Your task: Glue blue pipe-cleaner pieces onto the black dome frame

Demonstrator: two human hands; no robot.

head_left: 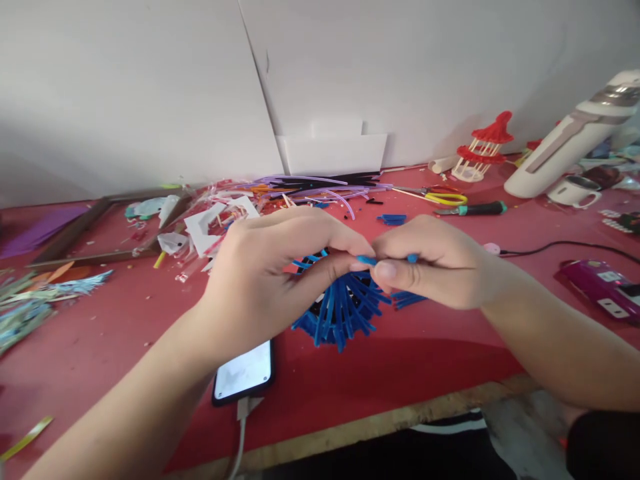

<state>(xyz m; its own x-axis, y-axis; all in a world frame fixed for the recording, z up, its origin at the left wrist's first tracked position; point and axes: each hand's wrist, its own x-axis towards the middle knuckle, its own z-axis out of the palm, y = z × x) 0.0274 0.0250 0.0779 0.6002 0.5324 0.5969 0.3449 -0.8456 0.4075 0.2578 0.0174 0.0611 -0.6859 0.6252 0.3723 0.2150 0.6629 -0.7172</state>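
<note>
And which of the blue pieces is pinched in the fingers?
The blue piece pinched where left hand and right hand meet; others lie in bundles on the red table or belong to the round cluster.

The left hand (pixel 255 267) is covering part of the blue bristly object (pixel 343 313), and the right hand (pixel 435 260) is hiding the middle of the blue piece (pixel 367 260). The left forearm (pixel 155 380) is concealing part of the phone (pixel 244 375), whose screen (pixel 247 367) is looking too pale for reading. The right edge is cutting the purple device (pixel 593 283), the left edge a yellow strip (pixel 29 437)
</note>
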